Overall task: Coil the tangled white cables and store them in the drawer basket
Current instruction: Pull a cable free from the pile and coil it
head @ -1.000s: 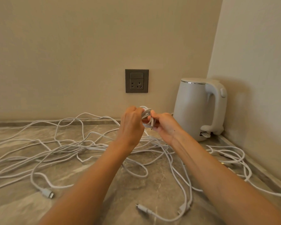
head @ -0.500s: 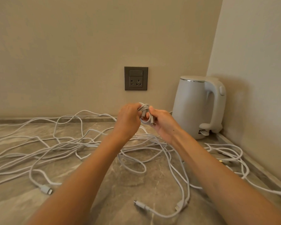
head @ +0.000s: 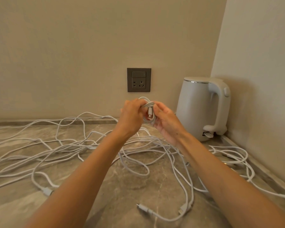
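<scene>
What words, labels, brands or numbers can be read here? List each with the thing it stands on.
No text can be read.
Wall socket: switch and pin holes only, no lettering shows.
Kettle: plain white side, no brand or mark shows.
Loose cable plug and held coiled cable: any marking is too small to tell.

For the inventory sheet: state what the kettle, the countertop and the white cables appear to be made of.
Kettle: probably matte white plastic, given its even, dull sheen; a thin shiny metallic band circles its top. Countertop: polished grey-brown stone or a stone-look slab, with pale veins and soft reflections. White cables: matte jacket, faintly woven-looking, perhaps braided; possibly plain plastic.
</scene>
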